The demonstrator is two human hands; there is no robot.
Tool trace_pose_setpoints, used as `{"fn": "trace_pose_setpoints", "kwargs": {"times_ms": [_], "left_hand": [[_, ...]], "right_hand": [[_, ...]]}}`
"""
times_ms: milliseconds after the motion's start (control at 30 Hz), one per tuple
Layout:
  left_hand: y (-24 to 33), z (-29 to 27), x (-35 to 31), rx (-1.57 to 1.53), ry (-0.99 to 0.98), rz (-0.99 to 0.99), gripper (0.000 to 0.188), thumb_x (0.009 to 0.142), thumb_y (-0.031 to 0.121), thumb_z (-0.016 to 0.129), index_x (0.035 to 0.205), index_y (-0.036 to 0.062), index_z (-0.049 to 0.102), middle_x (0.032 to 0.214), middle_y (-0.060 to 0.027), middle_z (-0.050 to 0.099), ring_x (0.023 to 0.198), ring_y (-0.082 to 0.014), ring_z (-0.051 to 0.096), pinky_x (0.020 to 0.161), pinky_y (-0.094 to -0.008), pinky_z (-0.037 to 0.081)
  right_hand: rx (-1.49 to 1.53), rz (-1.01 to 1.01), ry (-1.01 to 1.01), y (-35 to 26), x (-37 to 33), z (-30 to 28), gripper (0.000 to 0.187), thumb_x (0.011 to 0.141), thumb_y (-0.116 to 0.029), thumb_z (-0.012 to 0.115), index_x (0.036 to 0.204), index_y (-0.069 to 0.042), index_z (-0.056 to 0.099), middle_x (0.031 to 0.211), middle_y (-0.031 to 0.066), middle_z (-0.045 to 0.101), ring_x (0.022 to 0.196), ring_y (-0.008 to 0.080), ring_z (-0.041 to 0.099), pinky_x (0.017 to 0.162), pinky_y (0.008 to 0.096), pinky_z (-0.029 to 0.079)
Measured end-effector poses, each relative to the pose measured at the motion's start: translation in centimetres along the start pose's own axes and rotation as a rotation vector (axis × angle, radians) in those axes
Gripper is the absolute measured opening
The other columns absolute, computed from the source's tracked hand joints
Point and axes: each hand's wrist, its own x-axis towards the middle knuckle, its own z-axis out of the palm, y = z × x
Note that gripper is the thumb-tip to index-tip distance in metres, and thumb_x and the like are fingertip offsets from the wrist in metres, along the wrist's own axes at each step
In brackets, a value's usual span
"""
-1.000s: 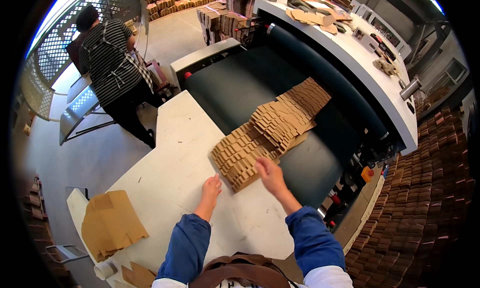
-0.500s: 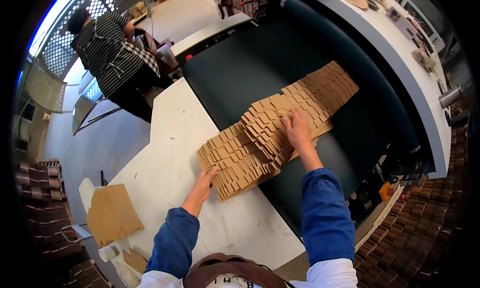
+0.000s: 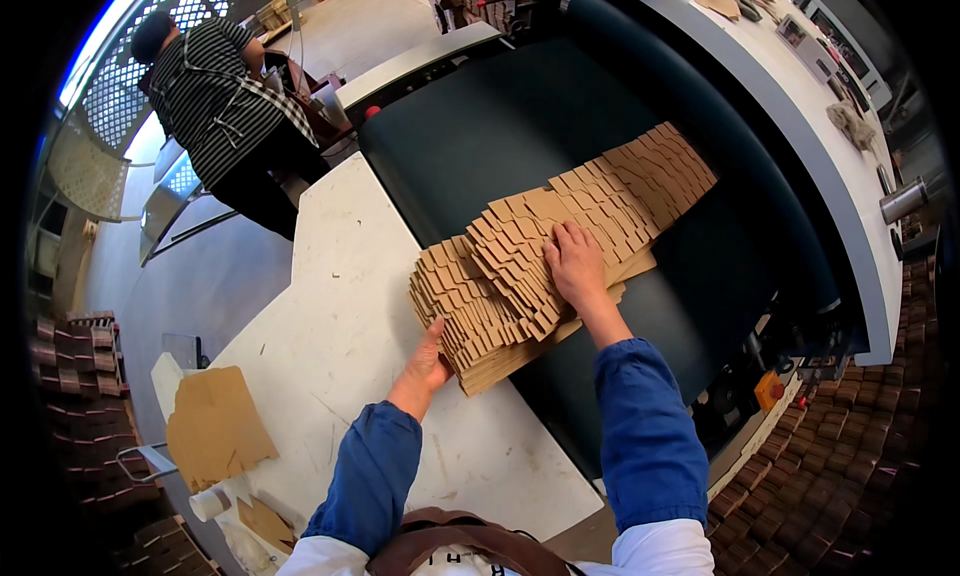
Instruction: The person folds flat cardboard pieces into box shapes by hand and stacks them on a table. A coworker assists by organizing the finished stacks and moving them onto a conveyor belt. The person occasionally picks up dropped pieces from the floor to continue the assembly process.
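A: What's nearest?

B: The left hand [image 3: 428,354], fingers together, pressed against the near end of a fanned row of brown cardboard blanks [image 3: 560,241].

A: And the other hand?

B: The right hand [image 3: 575,264] lies flat on top of the row, fingers slightly spread.

A: Where does the cardboard sit?

B: Half on the white table [image 3: 330,326], half on the dark belt [image 3: 500,126]. Farther off, a person in a striped shirt [image 3: 215,86] stands beside the table.
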Motion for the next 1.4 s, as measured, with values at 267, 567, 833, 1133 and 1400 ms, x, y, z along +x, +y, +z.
{"fn": "trace_pose_setpoints", "kwargs": {"times_ms": [267,567,833,1133,1400], "left_hand": [[0.1,-9.2,-11.3,0.095,0.195,-0.018,0.045,0.098,0.022,0.051,0.139,0.0034,0.042,0.138,-0.0123,0.052,0.126,-0.0302,0.050,0.107,-0.0467,0.040],[0.7,-33.3,-40.5,0.083,0.363,0.003,0.055,0.088,0.016,0.067,0.137,0.0035,0.045,0.131,-0.0110,0.058,0.118,-0.0289,0.057,0.099,-0.0459,0.048],[2.4,-19.1,-45.2,0.722,0.020,0.196,0.063,0.079,0.003,0.076,0.136,0.0022,0.048,0.131,-0.0088,0.057,0.117,-0.0196,0.055,0.098,-0.0361,0.045],[-3.1,-21.5,-46.5,1.371,-0.148,0.799,0.105,0.070,0.014,0.086,0.151,0.0025,0.020,0.154,-0.0178,0.030,0.143,-0.0309,0.029,0.112,-0.0397,0.032],[0.7,-20.2,-46.8,1.533,-0.226,0.393,0.123,0.059,0.033,0.089,0.152,0.0050,0.014,0.157,-0.0183,0.022,0.142,-0.0362,0.027,0.115,-0.0385,0.029]], "right_hand": [[0.099,-0.027,-0.004,-10.8,-8.4,0.5,0.040,0.089,-0.028,0.059,0.122,-0.004,0.058,0.131,0.0184,0.053,0.120,0.0362,0.049,0.100,0.0460,0.040],[0.261,0.101,-0.186,-30.5,-28.5,2.7,0.049,0.094,-0.021,0.054,0.138,-0.001,0.044,0.139,0.0216,0.046,0.128,0.0391,0.041,0.108,0.0449,0.032],[0.480,-0.180,0.024,-34.0,-29.9,-0.2,0.074,0.100,-0.055,0.030,0.148,0.000,0.030,0.151,0.0196,0.035,0.137,0.0361,0.032,0.115,0.0420,0.022],[0.420,-0.163,-0.097,-32.9,-40.2,-0.6,0.059,0.102,-0.034,0.040,0.148,0.000,0.029,0.149,0.0220,0.037,0.135,0.0362,0.039,0.111,0.0419,0.031],[0.776,0.240,-0.422,-34.7,-40.3,-5.5,0.045,0.102,-0.019,0.042,0.144,-0.001,0.039,0.138,0.0171,0.052,0.124,0.0250,0.053,0.104,0.0351,0.040]]}}
